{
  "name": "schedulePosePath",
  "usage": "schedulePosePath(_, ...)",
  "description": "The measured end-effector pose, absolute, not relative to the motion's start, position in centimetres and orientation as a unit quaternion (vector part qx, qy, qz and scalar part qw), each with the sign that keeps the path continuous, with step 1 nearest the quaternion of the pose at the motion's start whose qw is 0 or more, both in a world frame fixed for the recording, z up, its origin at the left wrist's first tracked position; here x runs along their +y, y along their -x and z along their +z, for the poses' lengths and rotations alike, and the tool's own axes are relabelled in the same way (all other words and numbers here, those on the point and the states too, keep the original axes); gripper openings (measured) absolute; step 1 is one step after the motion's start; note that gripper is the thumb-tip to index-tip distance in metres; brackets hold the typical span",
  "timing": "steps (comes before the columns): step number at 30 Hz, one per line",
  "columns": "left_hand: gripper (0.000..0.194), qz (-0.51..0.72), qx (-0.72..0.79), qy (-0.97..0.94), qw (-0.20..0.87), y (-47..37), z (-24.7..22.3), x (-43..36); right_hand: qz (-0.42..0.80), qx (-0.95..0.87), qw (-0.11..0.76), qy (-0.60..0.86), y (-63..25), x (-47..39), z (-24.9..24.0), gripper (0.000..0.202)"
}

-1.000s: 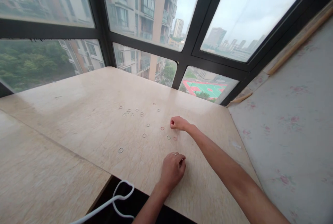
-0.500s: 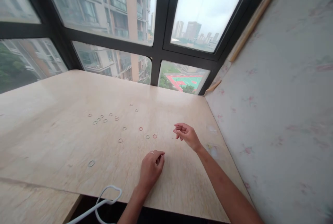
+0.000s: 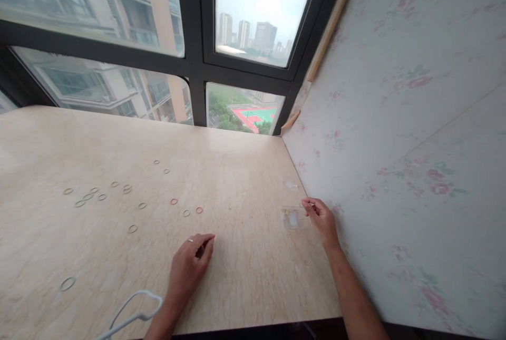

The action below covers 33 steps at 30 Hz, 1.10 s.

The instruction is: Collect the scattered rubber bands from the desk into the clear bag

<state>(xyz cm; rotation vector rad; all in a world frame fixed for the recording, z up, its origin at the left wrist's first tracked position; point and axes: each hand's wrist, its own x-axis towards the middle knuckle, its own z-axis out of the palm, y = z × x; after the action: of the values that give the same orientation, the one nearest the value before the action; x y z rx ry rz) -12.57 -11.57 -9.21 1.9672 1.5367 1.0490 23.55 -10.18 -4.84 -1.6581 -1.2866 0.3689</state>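
Observation:
My left hand (image 3: 188,267) rests on the tabletop, its thumb and forefinger pressed together at the tips; whatever they may hold is too small to make out. A red ring (image 3: 199,210) and a pale green ring (image 3: 186,213) lie just beyond it, with another red ring (image 3: 174,201) further left. Over by the wall, my right hand (image 3: 323,223) is closed in a pinch at the right end of a clear plastic box (image 3: 299,222). Something thin and pale may be at its fingertips, but I cannot tell what. Small yellowish bits show inside the box.
Several thin rings (image 3: 102,197) are scattered over the left of the marbled tabletop (image 3: 245,255). A larger ring (image 3: 67,284) lies near the front left, by a white cable (image 3: 130,319). Behind the box is a clear plastic piece (image 3: 291,185). A flowered wall (image 3: 395,182) bounds the right.
My right hand has moved right, from above the tabletop to the clear box, and its fingers have closed together. My left hand keeps its pinch. The view has turned right.

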Motion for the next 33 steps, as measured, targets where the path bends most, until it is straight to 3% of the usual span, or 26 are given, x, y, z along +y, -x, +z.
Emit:
schedulePosePath(6, 0.024, 0.377, 0.556, -0.711, 0.206, 12.6, -9.2, -11.6, 0.061, -0.593, 0.436, 0.674, -23.7, -10.5, -5.7, 0.037)
schedulePosePath(12, 0.024, 0.377, 0.561, -0.71, 0.197, 12.5, -9.0, -11.6, 0.037, -0.574, 0.457, 0.678, -22.8, -12.2, -5.9, 0.033)
schedulePosePath(16, 0.024, 0.373, 0.564, -0.706, 0.209, 12.3, -8.5, -12.0, 0.058, -0.604, 0.467, 0.644, -20.6, -15.0, -6.7, 0.023)
schedulePosePath(22, 0.022, 0.369, 0.577, -0.683, 0.252, 13.3, -7.8, -10.8, 0.183, -0.718, 0.381, 0.553, -17.7, -18.3, -8.0, 0.018)
schedulePosePath(26, 0.027, 0.382, 0.598, -0.668, 0.225, 15.4, -7.0, -8.1, 0.201, -0.731, 0.354, 0.547, -17.6, -18.1, -7.9, 0.02)
schedulePosePath(33, 0.03, 0.21, 0.601, -0.752, 0.171, 17.1, -5.3, -3.8, 0.184, -0.736, 0.35, 0.55, -17.7, -17.6, -8.0, 0.023)
